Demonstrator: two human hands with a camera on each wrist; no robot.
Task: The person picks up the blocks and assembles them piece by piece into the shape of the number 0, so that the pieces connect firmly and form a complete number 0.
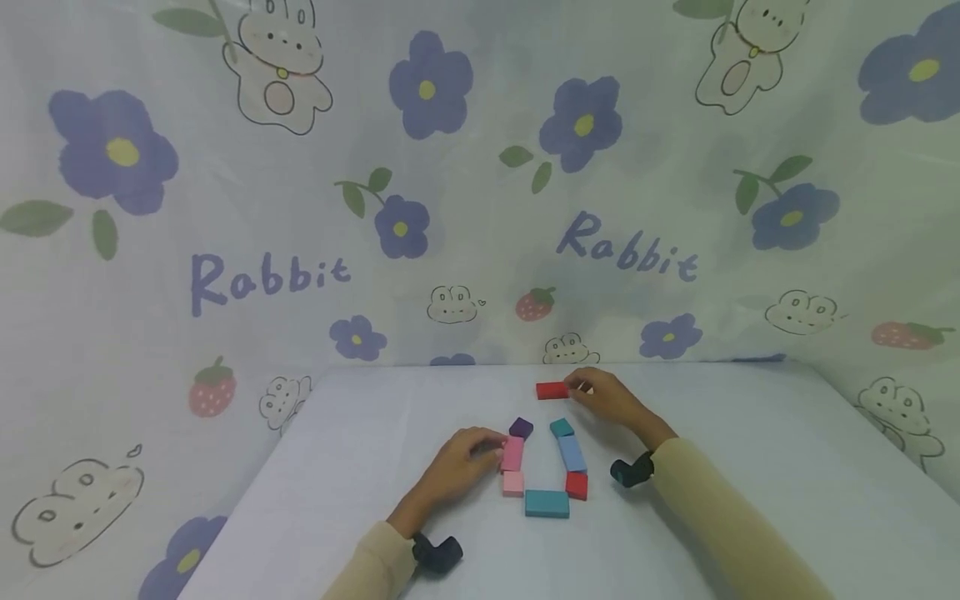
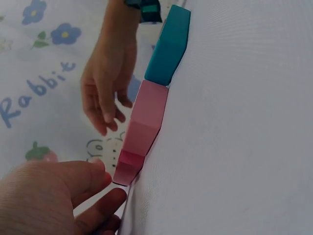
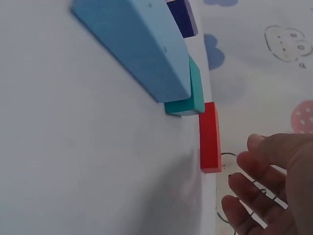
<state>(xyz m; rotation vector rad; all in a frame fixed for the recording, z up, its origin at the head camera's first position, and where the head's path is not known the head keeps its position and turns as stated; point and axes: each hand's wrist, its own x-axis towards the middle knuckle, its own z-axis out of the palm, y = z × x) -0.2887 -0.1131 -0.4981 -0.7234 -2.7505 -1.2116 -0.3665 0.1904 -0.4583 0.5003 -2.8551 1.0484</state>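
My left hand (image 1: 463, 463) is beside the long pink block (image 1: 512, 454) on the left of a ring of blocks. In the left wrist view its thumb and fingers are parted near that block's end; whether they touch it I cannot tell. My right hand (image 1: 606, 397) is at the right end of a red rectangular block (image 1: 551, 390) at the back. In the right wrist view its fingers are loosely bent, and a gap shows between them and the red block (image 3: 210, 139). Neither hand holds anything.
A dark purple block (image 1: 521, 427) and a light pink block (image 1: 513, 483) stand on the left side. On the right are a small teal block (image 1: 561, 427), a light blue block (image 1: 572, 454) and a small red block (image 1: 577, 485). A larger teal block (image 1: 547, 503) lies in front.
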